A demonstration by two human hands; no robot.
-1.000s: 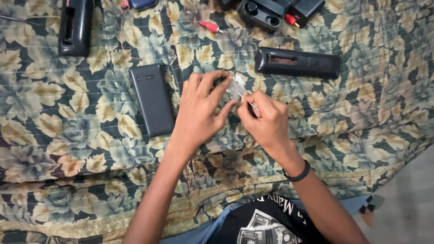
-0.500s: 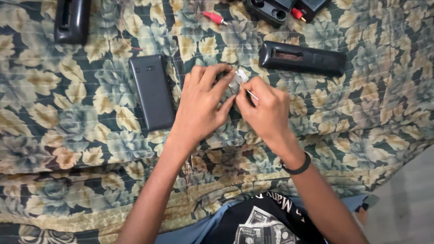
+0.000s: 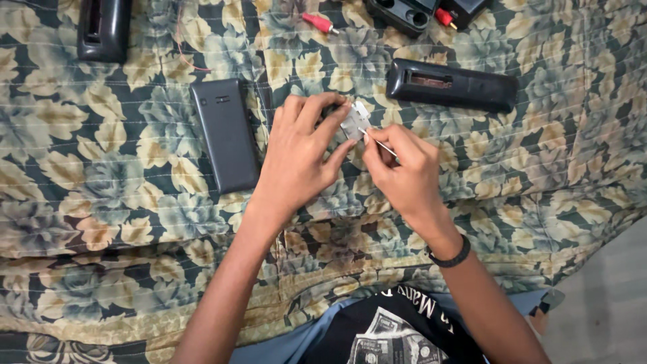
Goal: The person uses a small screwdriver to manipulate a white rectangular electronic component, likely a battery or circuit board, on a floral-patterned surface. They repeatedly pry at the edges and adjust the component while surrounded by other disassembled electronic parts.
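My left hand [image 3: 300, 145] pinches a small silvery flat part [image 3: 355, 121] over a floral bedspread [image 3: 101, 222]. My right hand [image 3: 401, 168] grips a thin metal tool [image 3: 379, 143] whose tip touches that part. A black band circles my right wrist. Just left of my left hand lies a dark rectangular phone body [image 3: 226, 135], flat on the cloth.
A long black remote [image 3: 451, 84] lies beyond my right hand. Another black casing [image 3: 102, 28] sits at the top left. Black parts with red-tipped plugs [image 3: 404, 13] lie at the top edge, near a red-handled tool [image 3: 320, 23]. Grey floor [image 3: 606, 303] shows at the lower right.
The view has drifted slightly, so everything sits a little lower in frame. Both hands stay together on the small part with only slight finger shifts.
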